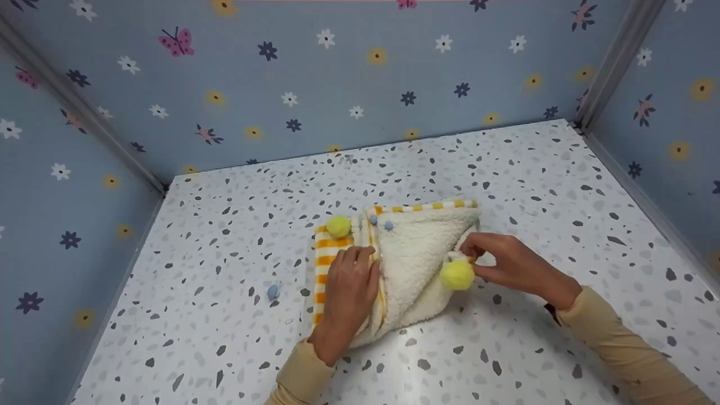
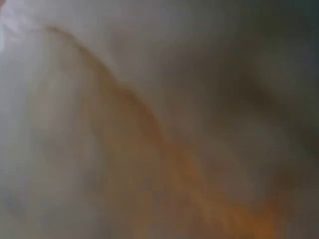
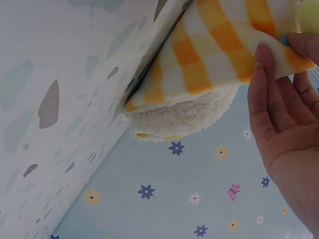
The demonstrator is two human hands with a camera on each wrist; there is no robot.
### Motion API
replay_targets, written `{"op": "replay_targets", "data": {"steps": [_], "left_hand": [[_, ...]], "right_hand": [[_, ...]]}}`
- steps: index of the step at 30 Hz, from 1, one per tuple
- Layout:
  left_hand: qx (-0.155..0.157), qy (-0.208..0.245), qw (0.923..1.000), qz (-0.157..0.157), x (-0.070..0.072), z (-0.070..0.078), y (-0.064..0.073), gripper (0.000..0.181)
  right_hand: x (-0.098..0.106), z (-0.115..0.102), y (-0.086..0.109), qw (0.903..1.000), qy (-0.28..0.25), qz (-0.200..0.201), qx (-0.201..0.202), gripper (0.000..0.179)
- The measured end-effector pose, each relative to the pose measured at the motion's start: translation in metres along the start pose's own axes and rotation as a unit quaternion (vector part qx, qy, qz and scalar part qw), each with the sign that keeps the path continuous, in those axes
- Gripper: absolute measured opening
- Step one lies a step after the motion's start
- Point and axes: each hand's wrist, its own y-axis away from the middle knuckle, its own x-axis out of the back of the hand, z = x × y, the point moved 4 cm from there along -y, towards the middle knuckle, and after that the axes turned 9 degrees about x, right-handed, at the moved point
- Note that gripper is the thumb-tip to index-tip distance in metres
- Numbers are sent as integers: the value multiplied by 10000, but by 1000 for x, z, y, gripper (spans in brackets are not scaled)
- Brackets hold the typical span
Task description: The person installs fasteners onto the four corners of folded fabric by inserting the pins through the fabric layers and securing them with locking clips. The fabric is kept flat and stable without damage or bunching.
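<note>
A folded cloth (image 1: 416, 247), fleecy cream on one face and checked orange and white on the other, lies on the speckled table. My left hand (image 1: 350, 284) rests on its left part, fingers pointing away from me. At the right side my right hand (image 1: 514, 264) pinches a corner of the cloth beside a fluffy yellow pom-pom (image 1: 458, 274). The right wrist view shows the right thumb and fingers (image 3: 257, 94) holding the checked corner (image 3: 219, 45), which is lifted. Another yellow pom-pom (image 1: 338, 226) sits at the upper left. The left wrist view is too blurred to read.
Two small blue balls (image 1: 388, 225) lie on the fleece near its top edge. Another blue ball (image 1: 273, 291) is on the white speckled table (image 1: 214, 264), left of the cloth. Blue flowered panels (image 1: 337, 73) stand around the table's back and sides.
</note>
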Motion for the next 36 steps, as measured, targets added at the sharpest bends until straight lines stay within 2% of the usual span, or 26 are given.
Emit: {"op": "replay_targets", "data": {"steps": [4,11,15,20,25,29,36], "left_hand": [[225,-146,9996,68,6,-10,0,18],[454,-372,9971,493,20,-32,-1,22],[716,-514,9943,606,30,-48,0,22],[1109,-612,9899,639,40,-70,6,22],[1354,-843,9841,777,47,-91,13,20],[1729,-1064,9770,655,50,-106,18,17],[2517,-1392,9577,56,51,-124,22,21]], "right_hand": [[1,0,0,10000,-48,-2,-12,37],[0,0,-1,10000,-24,-62,-28,37],[-2,1,0,9999,-20,-90,-56,36],[-3,2,1,9998,-36,-166,-87,35],[-4,3,2,9995,4,-231,-199,34],[-5,3,3,9988,-18,-314,-378,33],[-6,3,2,9984,-19,-390,-406,33]]}}
